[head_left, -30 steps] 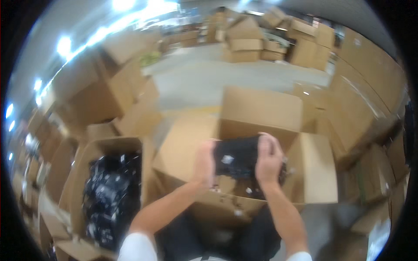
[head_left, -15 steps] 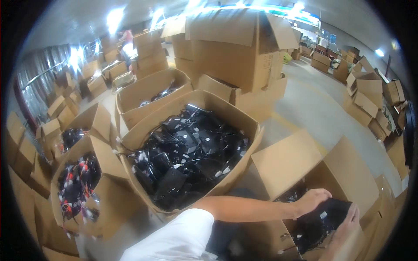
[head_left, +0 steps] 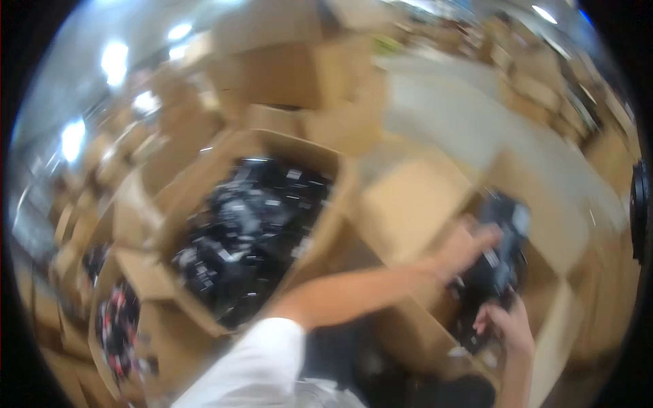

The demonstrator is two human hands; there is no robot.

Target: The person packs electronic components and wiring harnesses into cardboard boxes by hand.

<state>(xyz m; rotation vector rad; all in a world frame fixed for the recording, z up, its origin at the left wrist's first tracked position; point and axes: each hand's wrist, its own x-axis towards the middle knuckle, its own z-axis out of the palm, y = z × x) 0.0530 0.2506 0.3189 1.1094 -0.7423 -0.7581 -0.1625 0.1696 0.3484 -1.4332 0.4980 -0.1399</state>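
Note:
A black, boxy device (head_left: 505, 221) with a pale patch stands tilted over an open cardboard carton (head_left: 401, 326) on the right. My left hand (head_left: 466, 248) reaches across from the left and grips the device's side, its thumb over the face. At the device's lower end, my right hand (head_left: 509, 325) has its fingers curled in around it; motion blur hides the exact grip. Dark parts with cables lie in the carton under the hands, largely hidden.
A big carton (head_left: 343, 187) full of black devices and cables (head_left: 252, 224) stands left of my arm. Further left, another carton holds black parts with red pieces (head_left: 119, 326). Raised carton flaps (head_left: 415, 197) surround my hands. Stacked boxes (head_left: 272, 75) stand behind; grey floor (head_left: 449, 102) lies beyond.
The black device has tipped up from lying flat to a steeper angle. My right hand has shifted to its lower end. The whole view has swung and blurred.

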